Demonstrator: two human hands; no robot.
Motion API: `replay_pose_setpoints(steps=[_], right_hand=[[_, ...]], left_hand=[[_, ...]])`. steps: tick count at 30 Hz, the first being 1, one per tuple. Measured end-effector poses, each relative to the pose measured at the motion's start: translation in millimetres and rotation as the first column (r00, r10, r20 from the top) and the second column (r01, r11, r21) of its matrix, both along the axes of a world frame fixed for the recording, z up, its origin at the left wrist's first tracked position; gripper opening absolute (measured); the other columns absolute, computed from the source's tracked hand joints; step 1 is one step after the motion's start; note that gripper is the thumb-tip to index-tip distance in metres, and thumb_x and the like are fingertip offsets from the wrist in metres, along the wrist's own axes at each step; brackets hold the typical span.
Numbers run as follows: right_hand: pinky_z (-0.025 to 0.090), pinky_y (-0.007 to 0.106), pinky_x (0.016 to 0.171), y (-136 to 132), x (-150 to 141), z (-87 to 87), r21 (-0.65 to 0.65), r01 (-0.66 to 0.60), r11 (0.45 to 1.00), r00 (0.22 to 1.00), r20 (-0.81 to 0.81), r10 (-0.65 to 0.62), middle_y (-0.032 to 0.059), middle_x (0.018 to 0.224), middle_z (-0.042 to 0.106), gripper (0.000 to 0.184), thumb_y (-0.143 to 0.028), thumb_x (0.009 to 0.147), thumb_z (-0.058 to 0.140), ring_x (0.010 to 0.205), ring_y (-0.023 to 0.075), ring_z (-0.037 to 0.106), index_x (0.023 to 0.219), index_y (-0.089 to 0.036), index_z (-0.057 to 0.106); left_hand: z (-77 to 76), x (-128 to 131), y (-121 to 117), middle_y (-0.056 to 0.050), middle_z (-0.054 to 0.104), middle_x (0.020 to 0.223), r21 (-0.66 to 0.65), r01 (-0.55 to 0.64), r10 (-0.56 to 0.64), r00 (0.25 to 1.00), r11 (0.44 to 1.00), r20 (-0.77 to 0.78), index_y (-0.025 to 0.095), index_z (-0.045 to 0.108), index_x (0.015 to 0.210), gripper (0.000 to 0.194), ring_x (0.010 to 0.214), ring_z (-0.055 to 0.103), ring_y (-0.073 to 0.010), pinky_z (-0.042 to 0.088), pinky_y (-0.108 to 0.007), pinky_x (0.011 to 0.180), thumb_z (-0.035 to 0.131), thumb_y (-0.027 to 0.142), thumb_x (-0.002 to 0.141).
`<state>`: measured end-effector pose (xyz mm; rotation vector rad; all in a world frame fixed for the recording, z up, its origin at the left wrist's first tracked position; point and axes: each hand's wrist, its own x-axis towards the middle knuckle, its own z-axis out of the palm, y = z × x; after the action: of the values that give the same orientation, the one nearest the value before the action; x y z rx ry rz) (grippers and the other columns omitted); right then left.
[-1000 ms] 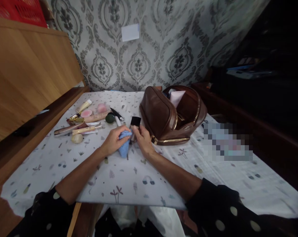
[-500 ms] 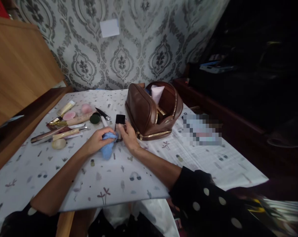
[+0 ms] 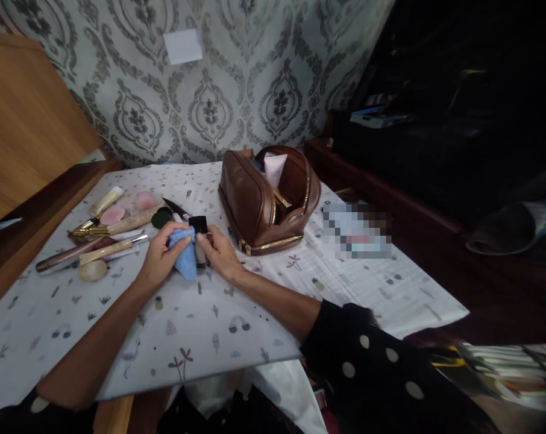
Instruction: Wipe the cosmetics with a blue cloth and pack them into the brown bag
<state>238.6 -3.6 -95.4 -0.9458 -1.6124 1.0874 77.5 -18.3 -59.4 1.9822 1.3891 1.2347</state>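
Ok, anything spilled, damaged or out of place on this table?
No spill or damage shows. The one oddity is a pixelated patch right of the open brown bag, hiding whatever lies there on the patterned tablecloth.

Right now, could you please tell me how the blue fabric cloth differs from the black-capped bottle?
The blue fabric cloth is bunched, while the black-capped bottle looks rigid. The left hand holds the cloth; the right hand holds the bottle. Both are held close together.
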Motion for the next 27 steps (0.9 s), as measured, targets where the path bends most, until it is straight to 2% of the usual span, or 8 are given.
replay_pose_setpoints(steps=[3, 6, 10, 13, 18, 23, 27], right_hand=[[0.035, 0.026, 0.061, -1.7, 1.0, 2.7, 0.013, -0.029, 0.999, 0.999, 0.015, 0.029, -0.0041, 0.069, 0.046, 0.027, -0.047, 0.094, 0.044, 0.066, 0.0145, 0.047, 0.100, -0.020, 0.050], [0.039, 0.027, 0.067, -0.8, 1.4, 4.1, 0.053, -0.021, 0.998, 1.000, 0.020, 0.020, -0.0012, 0.077, 0.052, 0.028, -0.046, 0.092, 0.047, 0.075, 0.0159, 0.050, 0.097, -0.020, 0.052], [0.041, 0.029, 0.074, 3.1, 0.6, 2.6, 0.080, -0.022, 0.997, 0.999, -0.043, 0.025, 0.0021, 0.087, 0.059, 0.028, -0.044, 0.090, 0.050, 0.082, 0.0172, 0.052, 0.098, -0.018, 0.058], [0.041, 0.028, 0.070, 6.8, -0.4, -1.0, 0.017, -0.049, 0.999, 0.985, -0.164, 0.051, -0.0001, 0.081, 0.059, 0.032, -0.044, 0.086, 0.054, 0.074, 0.0156, 0.052, 0.103, -0.018, 0.060], [0.042, 0.026, 0.064, 9.7, -3.0, -5.8, -0.163, -0.110, 0.980, 0.924, -0.381, 0.041, -0.0045, 0.073, 0.058, 0.052, -0.047, 0.075, 0.066, 0.065, 0.0137, 0.053, 0.118, -0.021, 0.054], [0.044, 0.026, 0.066, 3.6, -5.0, -1.8, -0.262, -0.218, 0.940, 0.849, -0.527, 0.050, -0.0044, 0.074, 0.063, 0.056, -0.048, 0.068, 0.076, 0.067, 0.0140, 0.058, 0.115, -0.024, 0.057], [0.046, 0.027, 0.066, -0.7, -6.1, 2.2, -0.319, -0.312, 0.895, 0.783, -0.620, 0.052, -0.0031, 0.075, 0.064, 0.056, -0.047, 0.065, 0.080, 0.068, 0.0148, 0.060, 0.112, -0.024, 0.059]], left_hand=[[-2.5, -1.8, 2.2, 0.000, 0.063, 0.089, 0.019, -0.064, 0.063, 0.996, 0.998, 0.062, 0.022, 0.062, 0.099, 0.025, 0.078, 0.055, -0.0166, 0.046, -0.027, 0.072, 0.062, 0.043, 0.085], [-4.6, -2.9, 3.8, 0.000, 0.061, 0.086, 0.009, -0.110, 0.108, 0.985, 0.994, 0.134, 0.022, 0.062, 0.101, 0.027, 0.073, 0.052, -0.0150, 0.044, -0.025, 0.066, 0.062, 0.044, 0.085], [-4.6, -2.2, 5.1, -0.002, 0.065, 0.101, -0.006, -0.115, 0.115, 0.980, 0.993, 0.163, 0.021, 0.063, 0.108, 0.032, 0.087, 0.058, -0.0173, 0.047, -0.026, 0.076, 0.061, 0.044, 0.086], [-4.6, -1.2, 5.9, -0.005, 0.066, 0.112, -0.007, -0.099, 0.099, 0.985, 0.995, 0.144, 0.019, 0.063, 0.112, 0.035, 0.101, 0.060, -0.0213, 0.048, -0.030, 0.088, 0.058, 0.044, 0.087], [-3.8, 1.0, 4.9, -0.006, 0.065, 0.108, 0.065, -0.099, 0.093, 0.991, 0.993, 0.095, 0.018, 0.066, 0.110, 0.031, 0.105, 0.059, -0.0214, 0.045, -0.032, 0.096, 0.057, 0.040, 0.089], [0.5, 5.5, -1.7, -0.005, 0.065, 0.108, 0.119, -0.145, 0.138, 0.988, 0.982, 0.069, 0.021, 0.065, 0.112, 0.029, 0.104, 0.059, -0.0214, 0.046, -0.032, 0.092, 0.057, 0.038, 0.090], [-1.0, 6.8, -4.7, -0.001, 0.065, 0.096, 0.073, -0.155, 0.149, 0.986, 0.985, 0.079, 0.021, 0.061, 0.107, 0.025, 0.087, 0.059, -0.0177, 0.047, -0.028, 0.079, 0.058, 0.038, 0.090]])
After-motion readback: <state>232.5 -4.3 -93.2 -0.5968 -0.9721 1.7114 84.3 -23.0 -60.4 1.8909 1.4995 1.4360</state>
